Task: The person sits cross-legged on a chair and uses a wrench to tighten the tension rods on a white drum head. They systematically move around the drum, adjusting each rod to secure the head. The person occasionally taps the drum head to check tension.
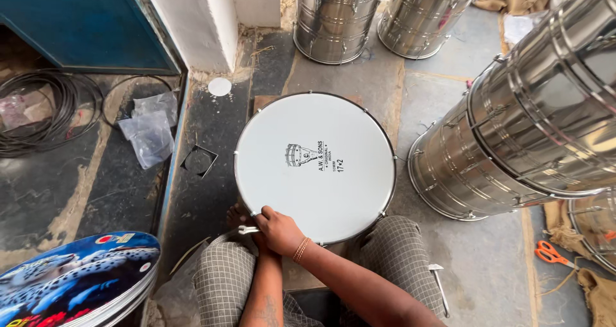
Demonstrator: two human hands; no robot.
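A drum with a white head (314, 163) and a dark metal rim stands on the floor between my knees. My right hand (279, 232) rests curled on the rim at the drum's near left edge, a bracelet on its wrist. A small silver metal tool (247, 229) sticks out to the left from under its fingers at the rim. My left hand (258, 242) comes up just beneath the right hand and is almost wholly covered by it, so its grip is hidden.
Shiny steel drum shells stand at the back (333, 19) and right (513, 141). Orange scissors (550, 253) and a small metal key (439, 283) lie on the floor right. Left: plastic bags (151, 131), coiled wire (38, 109), a stack of printed drum skins (77, 279), a square floor drain (199, 161).
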